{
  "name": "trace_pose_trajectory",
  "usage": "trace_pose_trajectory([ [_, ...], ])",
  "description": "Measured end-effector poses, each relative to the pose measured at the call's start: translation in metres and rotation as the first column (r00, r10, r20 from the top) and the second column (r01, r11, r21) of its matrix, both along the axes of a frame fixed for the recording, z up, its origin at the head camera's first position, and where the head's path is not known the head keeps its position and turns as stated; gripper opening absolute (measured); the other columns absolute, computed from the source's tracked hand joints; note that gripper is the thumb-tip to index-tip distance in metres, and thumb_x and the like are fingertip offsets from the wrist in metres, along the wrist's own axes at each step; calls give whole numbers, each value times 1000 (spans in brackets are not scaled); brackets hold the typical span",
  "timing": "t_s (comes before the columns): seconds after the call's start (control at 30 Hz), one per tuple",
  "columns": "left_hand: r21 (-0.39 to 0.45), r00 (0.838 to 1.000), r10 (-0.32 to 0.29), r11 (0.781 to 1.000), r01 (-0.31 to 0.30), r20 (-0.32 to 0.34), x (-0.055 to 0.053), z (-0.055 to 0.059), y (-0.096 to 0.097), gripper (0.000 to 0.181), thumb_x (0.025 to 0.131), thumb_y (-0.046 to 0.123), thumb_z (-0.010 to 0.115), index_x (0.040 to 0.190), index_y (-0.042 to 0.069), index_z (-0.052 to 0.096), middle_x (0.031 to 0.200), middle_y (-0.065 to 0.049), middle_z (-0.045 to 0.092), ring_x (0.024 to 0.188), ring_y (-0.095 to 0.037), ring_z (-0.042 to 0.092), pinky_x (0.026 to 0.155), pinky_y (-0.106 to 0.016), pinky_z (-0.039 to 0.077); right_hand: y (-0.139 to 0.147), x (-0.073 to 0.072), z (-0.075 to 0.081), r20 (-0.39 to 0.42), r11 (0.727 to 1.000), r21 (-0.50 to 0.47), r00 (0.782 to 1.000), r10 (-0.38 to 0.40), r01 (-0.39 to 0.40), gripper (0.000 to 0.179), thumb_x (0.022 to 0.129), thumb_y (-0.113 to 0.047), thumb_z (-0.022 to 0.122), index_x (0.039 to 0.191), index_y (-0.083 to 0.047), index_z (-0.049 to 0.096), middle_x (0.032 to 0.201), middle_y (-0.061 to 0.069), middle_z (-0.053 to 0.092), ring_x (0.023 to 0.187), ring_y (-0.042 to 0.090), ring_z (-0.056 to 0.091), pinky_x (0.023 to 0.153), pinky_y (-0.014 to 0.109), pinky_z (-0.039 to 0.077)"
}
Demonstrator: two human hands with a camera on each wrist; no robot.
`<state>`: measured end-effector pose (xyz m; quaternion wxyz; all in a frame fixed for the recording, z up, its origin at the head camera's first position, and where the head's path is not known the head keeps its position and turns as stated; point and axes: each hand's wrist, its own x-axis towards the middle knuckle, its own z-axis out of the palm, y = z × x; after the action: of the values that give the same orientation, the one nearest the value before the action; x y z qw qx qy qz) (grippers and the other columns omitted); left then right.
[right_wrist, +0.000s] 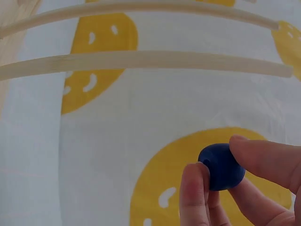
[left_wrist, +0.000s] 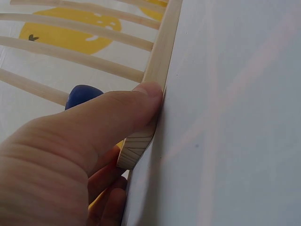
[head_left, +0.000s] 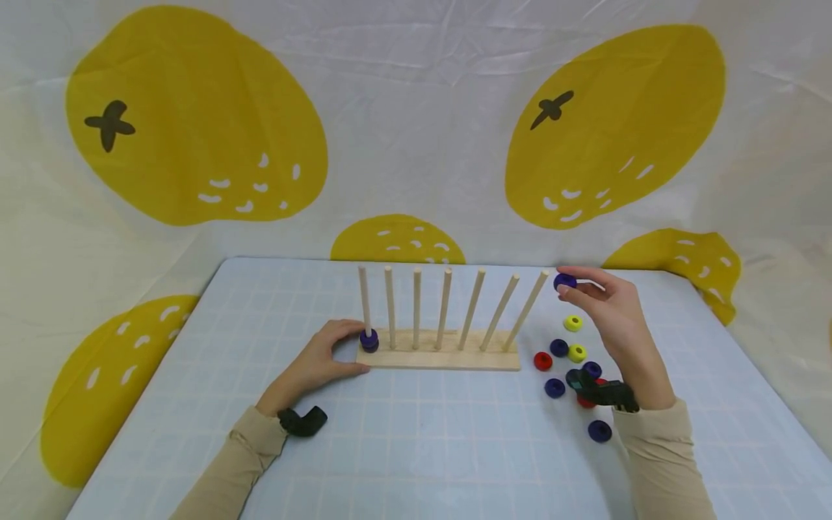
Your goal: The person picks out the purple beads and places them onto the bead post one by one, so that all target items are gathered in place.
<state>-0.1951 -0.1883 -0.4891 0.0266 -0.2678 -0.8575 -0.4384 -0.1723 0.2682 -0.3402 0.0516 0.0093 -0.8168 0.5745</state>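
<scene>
A wooden peg rack [head_left: 438, 359] with a row of upright pegs stands on the table. Its leftmost peg carries blue rings [head_left: 369, 341] at the bottom. My left hand [head_left: 318, 354] grips the rack's left end, thumb along the front edge and fingers behind, as the left wrist view shows with the thumb [left_wrist: 127, 106] on the wood. Beside the top of the rightmost peg, my right hand [head_left: 607, 307] pinches a blue ring [head_left: 565, 282] between thumb and fingers. In the right wrist view that blue ring [right_wrist: 221, 166] is held apart from the pegs.
Right of the rack lie loose rings: a red ring [head_left: 542, 361], a yellow ring [head_left: 573, 323], a blue ring [head_left: 599, 431] and several more, some partly hidden under the right wrist's camera [head_left: 601, 390]. A white curtain with yellow fruit prints hangs behind the table [head_left: 390, 448].
</scene>
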Motion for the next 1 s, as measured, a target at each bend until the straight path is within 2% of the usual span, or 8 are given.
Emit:
trace_pose_trajectory([
  [0.07,-5,1000,3,1000,-3,2,0,0,0,67,72,21,90,132,9,61,135,-10,57,125,-30,49,106,-54,40,0,2,2,-19,999,-53,1000,-3,2,37,95,-20,70,129,-8,64,106,-4,67,91,11,67,90,22,46],
  [0.13,-6,1000,4,1000,-4,0,1,1,0,67,72,21,90,132,9,61,135,-10,57,125,-31,49,105,-54,40,-1,5,5,-38,998,-63,999,-12,10,36,94,-19,70,128,-9,65,106,-3,66,91,12,67,88,19,46],
  [0.3,-13,1000,9,1000,-9,16,2,2,0,68,72,21,91,132,9,61,135,-10,57,125,-31,49,106,-54,39,-7,12,13,-64,996,-79,997,-53,48,40,93,-22,72,129,-7,64,108,0,64,92,15,66,88,16,46],
  [0.43,-13,999,13,1000,-13,39,2,2,0,68,72,22,90,133,9,61,136,-10,56,127,-30,48,108,-53,38,-10,16,17,-108,988,-147,993,-57,41,42,91,-20,74,128,-2,63,108,6,62,91,16,65,89,14,48],
  [0.5,-11,999,16,1000,-16,43,2,1,0,68,72,22,90,133,10,61,136,-9,56,127,-30,48,108,-53,38,-12,19,20,-134,986,-165,989,-56,34,42,91,-18,74,127,0,63,108,7,61,90,16,65,88,13,49],
  [0.73,-4,1000,1,1000,-1,-24,0,0,-1,68,70,21,92,130,9,62,133,-8,59,125,-29,50,106,-52,39,-17,29,27,-173,985,-171,984,-51,21,40,92,-15,72,128,0,63,114,9,57,94,16,63,88,13,49],
  [1.0,-6,1000,1,1000,-1,-8,0,1,-1,68,71,23,91,131,9,62,133,-9,59,125,-30,50,107,-53,39,-25,37,33,-219,983,-181,976,-14,-27,37,91,-9,72,126,0,64,113,10,57,95,20,62,86,17,52],
])
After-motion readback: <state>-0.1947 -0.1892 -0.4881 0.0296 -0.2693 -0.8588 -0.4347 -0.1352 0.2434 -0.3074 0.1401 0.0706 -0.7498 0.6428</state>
